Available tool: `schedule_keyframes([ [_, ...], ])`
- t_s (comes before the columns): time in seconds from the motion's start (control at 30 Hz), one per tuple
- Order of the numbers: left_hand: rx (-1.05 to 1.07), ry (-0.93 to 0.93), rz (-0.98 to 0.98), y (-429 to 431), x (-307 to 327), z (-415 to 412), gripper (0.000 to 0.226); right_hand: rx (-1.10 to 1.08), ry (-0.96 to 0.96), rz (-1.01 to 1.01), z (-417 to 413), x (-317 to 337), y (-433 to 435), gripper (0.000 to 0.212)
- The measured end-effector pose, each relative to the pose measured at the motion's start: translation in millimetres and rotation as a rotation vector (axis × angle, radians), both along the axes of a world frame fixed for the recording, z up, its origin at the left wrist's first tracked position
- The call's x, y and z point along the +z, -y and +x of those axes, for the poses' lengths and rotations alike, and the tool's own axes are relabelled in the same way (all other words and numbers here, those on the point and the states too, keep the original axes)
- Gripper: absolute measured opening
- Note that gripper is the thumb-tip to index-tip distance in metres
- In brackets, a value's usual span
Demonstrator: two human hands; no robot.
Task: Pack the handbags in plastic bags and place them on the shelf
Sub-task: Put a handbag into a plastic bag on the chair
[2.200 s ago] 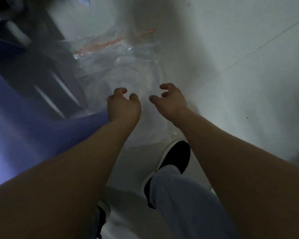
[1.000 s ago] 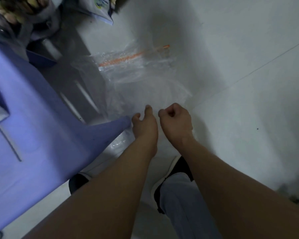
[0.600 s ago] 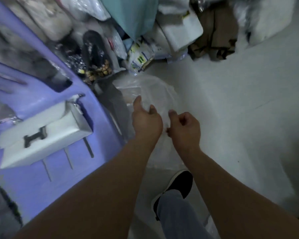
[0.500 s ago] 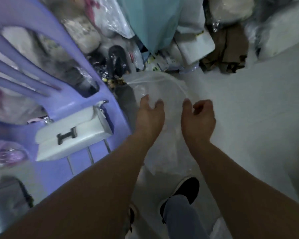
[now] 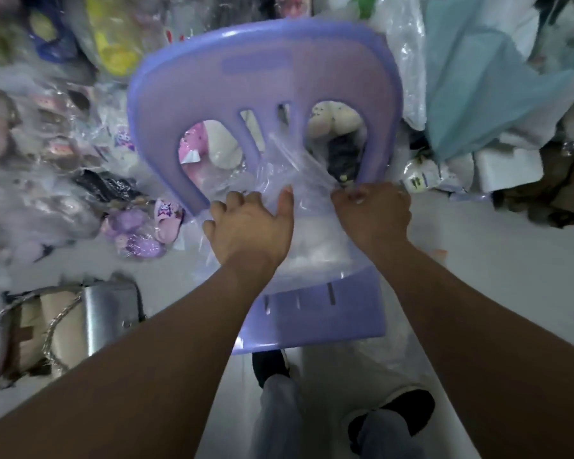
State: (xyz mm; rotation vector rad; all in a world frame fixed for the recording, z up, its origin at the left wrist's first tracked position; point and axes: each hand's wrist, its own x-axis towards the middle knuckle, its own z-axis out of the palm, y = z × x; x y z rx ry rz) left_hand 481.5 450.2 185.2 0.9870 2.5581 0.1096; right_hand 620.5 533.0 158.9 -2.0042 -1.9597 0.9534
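Floor (image 5: 494, 260): carrying a purple chair (image 5: 312, 313), a silver handbag (image 5: 103, 313) lying at left, wrapped slippers (image 5: 140, 240) lying beside the chair, packaged goods (image 5: 47, 127) piling behind.
Chair seat: carrying a clear plastic bag (image 5: 292, 173) spreading over it.

You face a purple plastic chair (image 5: 265, 84) with a slotted back, standing on a pale, smooth floor (image 5: 497, 260). Behind the chair and off to its left, wrapped goods (image 5: 47, 127) are piled high. Purple slippers (image 5: 140, 233) lie on the floor just left of the seat. To the right of the chair's back you see a teal sheet (image 5: 478, 87), with a crumpled brown heap (image 5: 544, 200) below it. A cream soft toy (image 5: 332, 122) shows through the back's openings. The light is dim.
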Motion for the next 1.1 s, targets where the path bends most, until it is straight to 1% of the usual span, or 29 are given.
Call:
schedule_keyframes([
  [0.07,0.087,-0.071,-0.054,25,-6,-33,0.073,0.063,-0.137,-0.065,-33,-5,16,0.034],
  [0.1,0.122,-0.110,-0.083,39,-10,-48,0.074,0.034,-0.234,-0.172,-47,-8,23,0.033],
  [0.17,0.185,-0.161,-0.134,69,-20,-70,0.074,-0.096,-0.549,-0.484,-69,-14,39,0.029],
  [0.2,0.227,-0.155,-0.158,83,-26,-80,0.074,-0.155,-0.706,-0.637,-79,-16,50,0.028],
  [0.23,0.277,-0.126,-0.180,98,-31,-88,0.074,-0.184,-0.802,-0.748,-86,-19,60,0.028],
  [0.27,0.332,-0.086,-0.195,110,-37,-94,0.074,-0.186,-0.832,-0.817,-93,-24,69,0.029],
  [0.33,0.386,-0.057,-0.182,131,-45,-100,0.071,-0.157,-0.822,-0.894,-104,-30,86,0.031],
  [0.37,0.372,-0.078,-0.140,139,-48,-101,0.069,-0.138,-0.814,-0.920,-110,-33,93,0.027],
  [0.43,0.332,-0.110,0.011,149,-52,-100,0.060,-0.098,-0.800,-0.966,-120,-38,108,0.017],
  [0.47,0.353,-0.044,0.102,148,-53,-99,0.055,-0.097,-0.805,-0.987,-125,-39,114,0.016],
  [0.5,0.426,0.108,0.179,146,-53,-97,0.051,-0.115,-0.832,-1.022,-130,-39,121,0.017],
  [0.53,0.533,0.313,0.224,141,-53,-95,0.052,-0.141,-0.878,-1.072,-136,-38,127,0.016],
  [0.57,0.630,0.526,0.226,135,-53,-94,0.056,-0.155,-0.913,-1.131,-141,-37,132,0.014],
  [0.6,0.685,0.698,0.200,130,-52,-91,0.059,-0.157,-0.919,-1.179,-146,-36,137,0.017],
  [0.63,0.711,0.812,0.189,126,-52,-89,0.056,-0.147,-0.900,-1.218,-149,-35,139,0.024],
  [0.67,0.743,0.876,0.211,123,-53,-88,0.048,-0.139,-0.882,-1.238,-151,-36,140,0.028],
  [0.73,0.828,0.904,0.278,119,-60,-92,0.031,-0.165,-0.918,-1.291,-150,-37,138,0.026],
  [0.8,0.924,0.895,0.336,118,-66,-96,0.019,-0.286,-0.963,-1.311,-148,-39,132,0.022],
  [0.87,0.984,0.848,0.369,118,-73,-99,0.021,-0.393,-0.935,-1.238,-147,-42,126,0.021],
  [0.93,1.068,0.756,0.412,116,-77,-103,0.023,-0.421,-0.903,-1.169,-147,-46,123,0.018],
  [1.0,1.173,0.631,0.459,115,-77,-110,0.031,-0.435,-0.837,-1.076,-148,-50,120,0.007],
  [1.03,1.236,0.582,0.492,113,-76,-113,0.034,-0.446,-0.792,-0.993,-148,-51,117,0.007],
  [1.1,1.299,0.516,0.596,109,-72,-117,0.035,-0.475,-0.748,-0.806,-148,-54,107,0.019],
])
